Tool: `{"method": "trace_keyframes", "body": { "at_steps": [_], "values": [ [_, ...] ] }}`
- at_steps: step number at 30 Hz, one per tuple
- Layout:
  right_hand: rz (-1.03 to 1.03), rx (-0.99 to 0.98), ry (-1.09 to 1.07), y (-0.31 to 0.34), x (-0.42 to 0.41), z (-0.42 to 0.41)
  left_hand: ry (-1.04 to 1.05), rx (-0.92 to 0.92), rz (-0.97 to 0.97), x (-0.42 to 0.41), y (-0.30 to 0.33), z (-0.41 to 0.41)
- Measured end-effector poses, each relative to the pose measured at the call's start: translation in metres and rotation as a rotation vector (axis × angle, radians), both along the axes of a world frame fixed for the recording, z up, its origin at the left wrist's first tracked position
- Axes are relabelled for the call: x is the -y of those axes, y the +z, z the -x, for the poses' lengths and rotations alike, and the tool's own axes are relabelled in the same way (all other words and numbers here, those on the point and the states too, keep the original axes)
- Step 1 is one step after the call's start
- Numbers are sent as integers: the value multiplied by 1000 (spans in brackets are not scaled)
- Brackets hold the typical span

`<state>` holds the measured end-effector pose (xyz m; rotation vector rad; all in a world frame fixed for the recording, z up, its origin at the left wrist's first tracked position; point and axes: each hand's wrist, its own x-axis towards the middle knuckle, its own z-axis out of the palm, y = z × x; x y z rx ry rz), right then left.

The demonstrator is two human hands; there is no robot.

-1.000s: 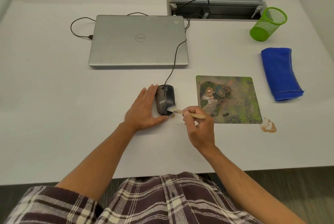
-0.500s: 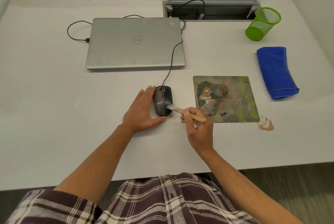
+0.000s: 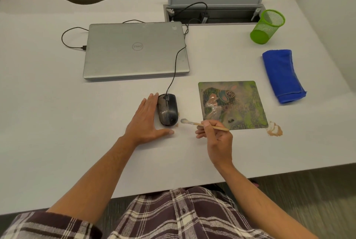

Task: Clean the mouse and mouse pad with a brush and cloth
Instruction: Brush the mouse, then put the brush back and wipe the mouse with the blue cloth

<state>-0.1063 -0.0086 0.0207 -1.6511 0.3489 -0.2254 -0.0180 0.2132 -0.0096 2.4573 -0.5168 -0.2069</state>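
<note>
Beside my flat left hand (image 3: 147, 121) lies the mouse (image 3: 168, 109), nose pointing away. My right hand (image 3: 217, 138) pinches the brush (image 3: 204, 124), bristles aimed left at it.

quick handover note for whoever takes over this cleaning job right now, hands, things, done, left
Left hand: open, flat on the desk, fingers against the mouse.
Right hand: pinches the brush, bristles just off the mouse's right side.
Mouse pad: right of the mouse, smeared; brown powder at its near right corner.
Blue cloth: folded, far right, untouched.
Done: none visibly; mouse looks dusty.
Left: mouse, pad, wipe-down.
</note>
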Motion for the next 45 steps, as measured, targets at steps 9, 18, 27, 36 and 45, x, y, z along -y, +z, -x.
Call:
{"method": "trace_keyframes", "body": {
  "at_steps": [9,18,27,36,45],
  "values": [
    [-230,-44,-241,3,44,-2,22,149,54,32,15,8],
    [-217,-20,-291,12,111,-14,-37,198,188,124,32,19],
    [-264,-10,-295,25,192,-37,176,0,86,170,3,0],
    [-199,34,-292,50,266,-109,284,7,6,172,-17,-16],
    [21,23,-288,77,300,-223,302,41,-37,175,-18,-17]
  ]
}}
